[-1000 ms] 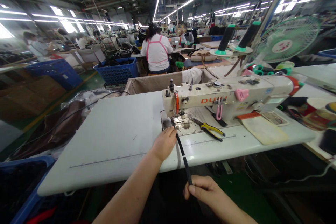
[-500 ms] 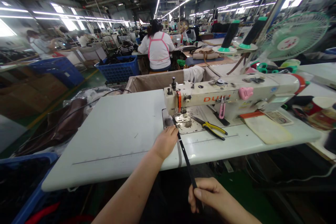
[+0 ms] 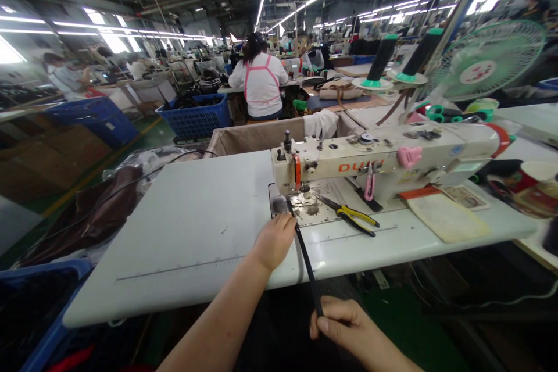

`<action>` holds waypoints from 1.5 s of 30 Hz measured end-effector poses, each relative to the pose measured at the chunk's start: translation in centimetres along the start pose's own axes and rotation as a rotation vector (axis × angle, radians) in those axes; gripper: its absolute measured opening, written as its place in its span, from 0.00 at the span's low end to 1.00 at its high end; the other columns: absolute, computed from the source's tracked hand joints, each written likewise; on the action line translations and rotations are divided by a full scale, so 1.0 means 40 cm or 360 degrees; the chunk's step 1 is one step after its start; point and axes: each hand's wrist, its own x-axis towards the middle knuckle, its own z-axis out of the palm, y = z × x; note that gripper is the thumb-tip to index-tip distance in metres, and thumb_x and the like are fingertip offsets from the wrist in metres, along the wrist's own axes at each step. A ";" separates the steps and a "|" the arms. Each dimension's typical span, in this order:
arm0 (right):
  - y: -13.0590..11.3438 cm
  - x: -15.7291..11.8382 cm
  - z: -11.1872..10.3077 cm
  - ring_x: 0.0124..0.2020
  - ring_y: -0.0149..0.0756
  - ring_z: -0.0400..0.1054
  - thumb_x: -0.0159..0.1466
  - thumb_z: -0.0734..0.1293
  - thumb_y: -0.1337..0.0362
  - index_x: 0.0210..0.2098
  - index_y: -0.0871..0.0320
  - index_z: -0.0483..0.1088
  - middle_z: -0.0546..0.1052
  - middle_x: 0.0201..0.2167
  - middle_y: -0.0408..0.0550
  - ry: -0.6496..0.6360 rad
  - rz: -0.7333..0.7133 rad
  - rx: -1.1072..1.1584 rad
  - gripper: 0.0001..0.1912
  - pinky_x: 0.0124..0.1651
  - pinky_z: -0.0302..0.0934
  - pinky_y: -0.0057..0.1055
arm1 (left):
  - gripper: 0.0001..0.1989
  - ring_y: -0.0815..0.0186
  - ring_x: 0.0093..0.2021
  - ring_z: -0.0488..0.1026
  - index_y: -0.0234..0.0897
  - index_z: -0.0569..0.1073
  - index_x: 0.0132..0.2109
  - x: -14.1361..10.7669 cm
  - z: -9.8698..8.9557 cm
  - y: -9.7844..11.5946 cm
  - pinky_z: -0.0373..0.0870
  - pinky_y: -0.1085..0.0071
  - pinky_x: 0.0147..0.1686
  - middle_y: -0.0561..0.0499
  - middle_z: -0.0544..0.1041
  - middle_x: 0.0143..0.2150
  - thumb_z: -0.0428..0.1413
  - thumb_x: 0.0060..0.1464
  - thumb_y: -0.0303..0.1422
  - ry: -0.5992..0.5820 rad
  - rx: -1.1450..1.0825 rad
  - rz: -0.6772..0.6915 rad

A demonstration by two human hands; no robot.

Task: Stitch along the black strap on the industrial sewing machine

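Observation:
A narrow black strap (image 3: 308, 261) runs from the needle area of the white sewing machine (image 3: 331, 157) down over the table's front edge. Close to the presser foot, my left hand (image 3: 275, 238) has its fingers closed on the strap against the table. My right hand (image 3: 342, 322) pinches the strap lower down, in front of the table edge, between thumb and fingers. Yellow-and-black pliers (image 3: 355, 220) lie to the right of the needle plate. Pink-handled thread snips (image 3: 369, 183) hang on the machine body. The strap's end under the foot is hidden.
The white sewing table (image 3: 187, 215) extends left. Behind it stands a fabric-lined bin (image 3: 253, 135). Thread cones (image 3: 380, 61) and a green fan (image 3: 483, 67) are at the right. A blue crate (image 3: 196, 119) stands near a seated person (image 3: 264, 84) in a pink-strapped apron.
My right hand has moved slightly up and left along with the strap. White marks seen earlier on the strap no longer show. My left hand stays near the presser foot.

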 end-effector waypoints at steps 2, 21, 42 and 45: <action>0.004 0.006 -0.001 0.34 0.38 0.66 0.69 0.68 0.40 0.33 0.56 0.85 0.75 0.30 0.48 0.0039 0.0003 0.0017 0.27 0.46 0.60 0.38 | 0.12 0.54 0.58 0.78 0.34 0.75 0.55 0.004 0.001 0.000 0.76 0.55 0.62 0.38 0.79 0.56 0.51 0.69 0.26 -0.0015 -0.0002 -0.0029; 0.050 0.025 0.013 0.27 0.35 0.69 0.64 0.72 0.37 0.38 0.58 0.81 0.77 0.24 0.46 0.0106 0.0212 0.0422 0.28 0.34 0.58 0.31 | 0.16 0.53 0.61 0.77 0.36 0.72 0.59 0.016 -0.003 0.000 0.75 0.51 0.64 0.38 0.79 0.58 0.52 0.68 0.26 0.0001 -0.0127 -0.0145; -0.013 0.068 0.014 0.48 0.46 0.77 0.62 0.78 0.47 0.34 0.59 0.80 0.83 0.38 0.52 0.0228 0.0189 0.0757 0.19 0.54 0.68 0.39 | 0.14 0.54 0.58 0.78 0.37 0.74 0.58 0.013 -0.018 -0.005 0.77 0.52 0.61 0.39 0.79 0.56 0.52 0.68 0.26 -0.0042 -0.0195 -0.0117; -0.025 0.071 0.013 0.31 0.39 0.79 0.65 0.75 0.45 0.43 0.60 0.79 0.81 0.27 0.48 0.0181 0.0291 0.1001 0.22 0.32 0.66 0.28 | 0.14 0.54 0.58 0.78 0.37 0.74 0.58 0.014 -0.018 -0.005 0.77 0.53 0.62 0.39 0.79 0.57 0.52 0.68 0.27 -0.0042 -0.0209 -0.0121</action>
